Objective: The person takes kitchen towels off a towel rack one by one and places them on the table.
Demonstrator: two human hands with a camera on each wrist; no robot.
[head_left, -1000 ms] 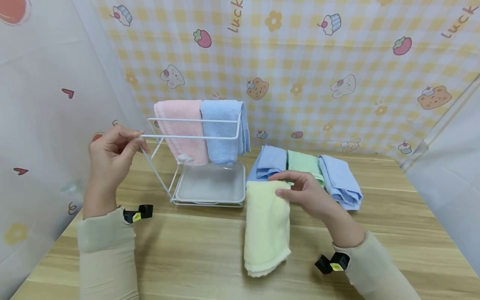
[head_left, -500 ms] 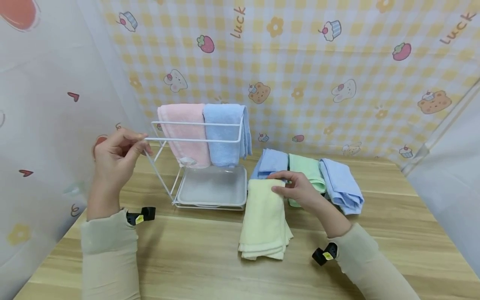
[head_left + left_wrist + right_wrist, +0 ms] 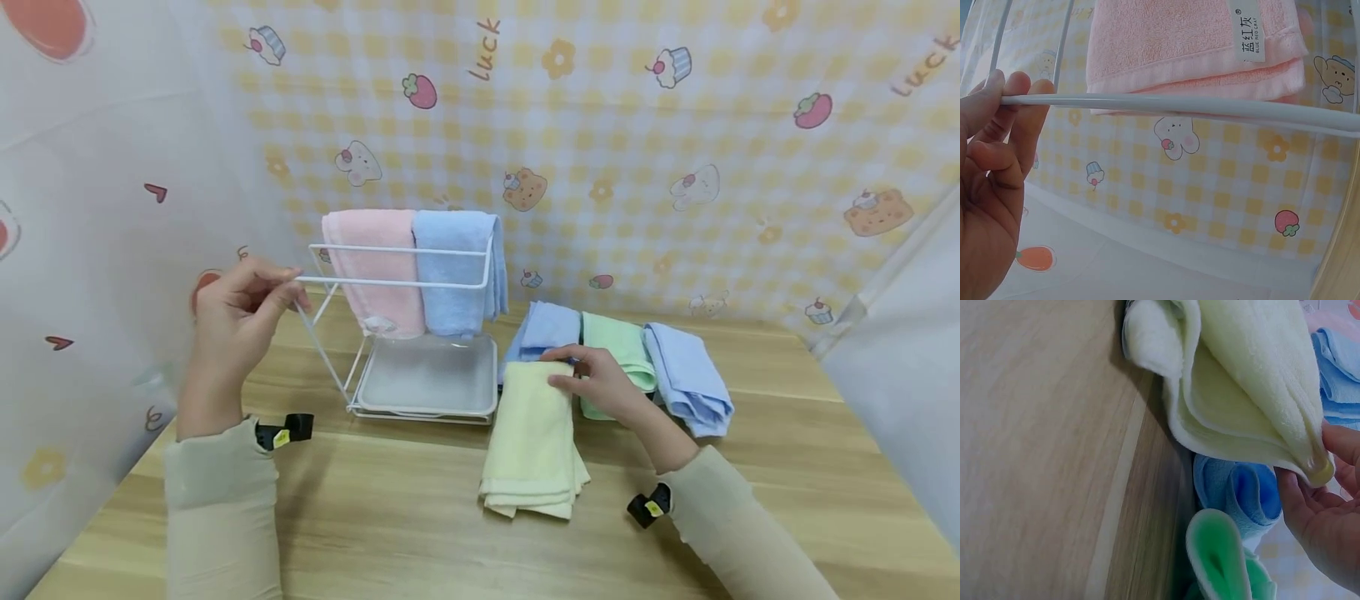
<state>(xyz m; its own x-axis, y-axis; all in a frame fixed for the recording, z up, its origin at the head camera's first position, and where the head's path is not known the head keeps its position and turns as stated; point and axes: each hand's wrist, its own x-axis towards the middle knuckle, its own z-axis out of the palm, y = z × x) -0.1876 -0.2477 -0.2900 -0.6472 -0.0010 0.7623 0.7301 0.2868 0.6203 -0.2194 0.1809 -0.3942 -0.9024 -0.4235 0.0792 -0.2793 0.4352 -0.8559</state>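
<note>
My left hand (image 3: 238, 321) pinches the front left corner of a white wire rack (image 3: 390, 282); in the left wrist view the thumb and fingers close round the rack's bar (image 3: 1166, 103). A pink towel (image 3: 378, 275) and a blue towel (image 3: 452, 275) hang side by side over the rack's back bar. With thumb and fingers, my right hand (image 3: 600, 382) pinches the upper right corner of a folded yellow towel (image 3: 531, 437). That towel hangs down toward the table, its layers fanned at the lower edge, also visible in the right wrist view.
A grey-white tray (image 3: 427, 375) sits in the rack's base. Behind and right of the yellow towel lie a folded blue towel (image 3: 551, 327), a green towel (image 3: 617, 346) and another blue towel (image 3: 688, 375). A patterned cloth (image 3: 600, 125) covers the wall behind the wooden table (image 3: 390, 517).
The yellow towel's lower end has swung up and fanned out, while the right hand keeps its pinch. The left hand stays at the rack's corner. The head view has shifted slightly.
</note>
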